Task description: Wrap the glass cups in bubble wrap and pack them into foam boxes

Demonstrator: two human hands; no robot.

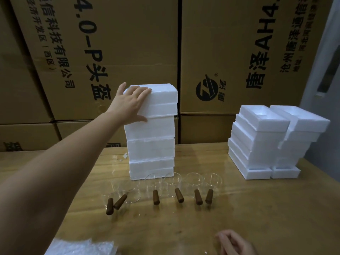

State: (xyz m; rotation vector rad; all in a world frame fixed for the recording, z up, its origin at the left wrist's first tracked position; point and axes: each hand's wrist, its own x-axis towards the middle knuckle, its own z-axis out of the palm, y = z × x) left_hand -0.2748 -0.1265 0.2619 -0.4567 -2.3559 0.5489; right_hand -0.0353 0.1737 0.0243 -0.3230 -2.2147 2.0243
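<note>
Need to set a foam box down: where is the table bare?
Bare table: between the glass cups and the right hand; between the tall foam stack, which the left hand grips, and the right foam stacks. Crowded: before the tall stack, where the cups stand; bubble wrap at the near left edge.

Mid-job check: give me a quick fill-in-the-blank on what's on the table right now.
1. The left hand grips the ___ of the tall stack of closed white foam boxes.
2. ___ clear glass cups with brown wooden handles stand in front of that stack.
3. The crinkled clear bubble wrap lies on the wooden table, at its near ___ corner.
Missing words: top; six; left.
</note>
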